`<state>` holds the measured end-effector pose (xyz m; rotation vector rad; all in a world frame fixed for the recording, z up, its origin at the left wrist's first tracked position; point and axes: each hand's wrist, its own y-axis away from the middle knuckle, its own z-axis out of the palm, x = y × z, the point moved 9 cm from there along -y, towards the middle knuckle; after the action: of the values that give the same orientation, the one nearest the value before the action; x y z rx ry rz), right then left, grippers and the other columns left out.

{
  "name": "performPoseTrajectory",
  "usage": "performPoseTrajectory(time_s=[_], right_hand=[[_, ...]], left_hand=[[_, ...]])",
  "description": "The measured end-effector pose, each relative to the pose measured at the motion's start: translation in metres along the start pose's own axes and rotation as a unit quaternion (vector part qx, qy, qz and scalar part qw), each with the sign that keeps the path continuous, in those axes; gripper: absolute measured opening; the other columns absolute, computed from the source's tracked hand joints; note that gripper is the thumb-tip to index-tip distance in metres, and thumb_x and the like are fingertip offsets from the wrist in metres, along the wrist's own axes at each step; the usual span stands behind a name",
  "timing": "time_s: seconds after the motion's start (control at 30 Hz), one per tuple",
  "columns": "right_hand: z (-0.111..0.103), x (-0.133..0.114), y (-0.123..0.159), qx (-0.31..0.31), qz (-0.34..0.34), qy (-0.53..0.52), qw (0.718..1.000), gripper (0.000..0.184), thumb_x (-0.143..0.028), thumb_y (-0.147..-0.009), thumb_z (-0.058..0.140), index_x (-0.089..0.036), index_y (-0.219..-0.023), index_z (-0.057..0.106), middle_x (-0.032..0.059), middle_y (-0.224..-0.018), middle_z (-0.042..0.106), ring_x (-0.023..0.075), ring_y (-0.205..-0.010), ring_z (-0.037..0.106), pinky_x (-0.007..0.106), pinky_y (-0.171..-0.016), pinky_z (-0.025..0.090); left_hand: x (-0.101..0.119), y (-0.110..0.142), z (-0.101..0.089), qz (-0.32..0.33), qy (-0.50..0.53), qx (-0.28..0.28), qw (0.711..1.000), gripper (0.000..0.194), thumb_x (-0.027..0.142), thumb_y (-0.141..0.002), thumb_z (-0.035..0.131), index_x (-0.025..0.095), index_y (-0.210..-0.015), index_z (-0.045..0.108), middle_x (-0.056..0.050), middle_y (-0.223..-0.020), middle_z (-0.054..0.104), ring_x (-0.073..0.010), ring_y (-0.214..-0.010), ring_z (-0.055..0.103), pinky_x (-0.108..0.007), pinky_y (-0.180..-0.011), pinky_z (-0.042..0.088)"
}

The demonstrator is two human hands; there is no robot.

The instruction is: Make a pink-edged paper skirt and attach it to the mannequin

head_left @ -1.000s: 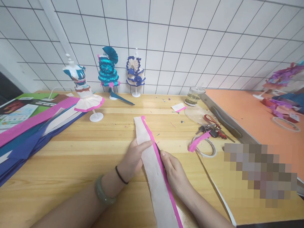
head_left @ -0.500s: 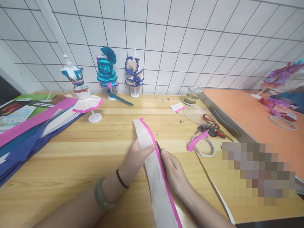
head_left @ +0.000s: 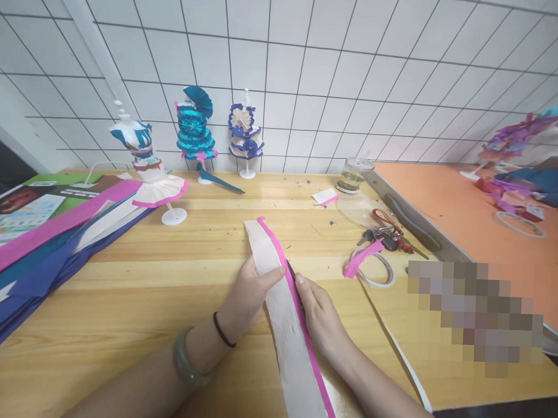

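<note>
A long white crepe paper strip (head_left: 284,319) with a pink border (head_left: 298,300) along its right side runs from mid-table towards me. My left hand (head_left: 253,287) grips its upper part, thumb pressed on top by the pink border and fingers beneath. Close beside it, my right hand (head_left: 319,311) is closed around a dark narrow-bladed tool (head_left: 290,270). The tool's tip touches or nearly touches the pink border near my left thumb; most of it is hidden by my fingers, so its kind is unclear.
At the back stand small dress forms (head_left: 152,189) in paper outfits. Coloured paper strips (head_left: 71,241) lie at left. To the right are a tape roll (head_left: 389,280) with a pink scrap (head_left: 363,258), keys (head_left: 388,240) and a lidded glass jar (head_left: 352,175). An orange table (head_left: 435,202) adjoins.
Almost nothing differs. Both hands keep their hold in the same place, and the view has shifted very slightly.
</note>
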<state>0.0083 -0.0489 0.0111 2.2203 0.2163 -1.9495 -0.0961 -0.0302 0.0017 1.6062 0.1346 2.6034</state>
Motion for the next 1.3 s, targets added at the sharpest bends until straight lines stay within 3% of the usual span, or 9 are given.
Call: performPoseTrajectory(time_s=[0.63,0.8,1.3], right_hand=[[0.0042,-0.0001,0.0003,-0.017,0.005,0.056,0.998,0.039,-0.048,-0.09,0.032,-0.018,-0.068,0.046,-0.0001,-0.067,0.047,0.0152,-0.066,0.043,0.025,-0.062,0.035],[0.0036,0.0016,0.0004,-0.015,0.004,0.055,0.998,0.039,-0.048,-0.09,0.031,-0.019,-0.067,0.043,-0.0012,-0.066,0.043,0.014,-0.063,0.039,0.025,-0.062,0.034],[0.0003,0.0,-0.0006,0.004,-0.008,0.024,1.0,0.038,-0.049,-0.089,0.034,-0.018,-0.071,0.047,0.0,-0.07,0.051,0.0158,-0.069,0.046,0.025,-0.067,0.039]], left_hand=[[0.0042,-0.0009,0.0006,-0.04,0.081,0.016,0.996,0.031,0.019,-0.066,0.069,0.015,-0.095,0.06,-0.005,-0.085,0.066,-0.0157,-0.07,0.061,-0.029,-0.069,0.048],[0.0081,-0.0014,0.0003,-0.024,0.073,0.016,0.997,0.035,0.018,-0.065,0.07,0.015,-0.097,0.059,-0.005,-0.083,0.067,-0.0186,-0.075,0.063,-0.031,-0.07,0.049],[0.0003,0.0015,0.0002,-0.005,-0.001,0.016,1.0,0.035,0.021,-0.065,0.071,0.014,-0.097,0.06,-0.009,-0.093,0.068,-0.0215,-0.085,0.062,-0.033,-0.076,0.049]])
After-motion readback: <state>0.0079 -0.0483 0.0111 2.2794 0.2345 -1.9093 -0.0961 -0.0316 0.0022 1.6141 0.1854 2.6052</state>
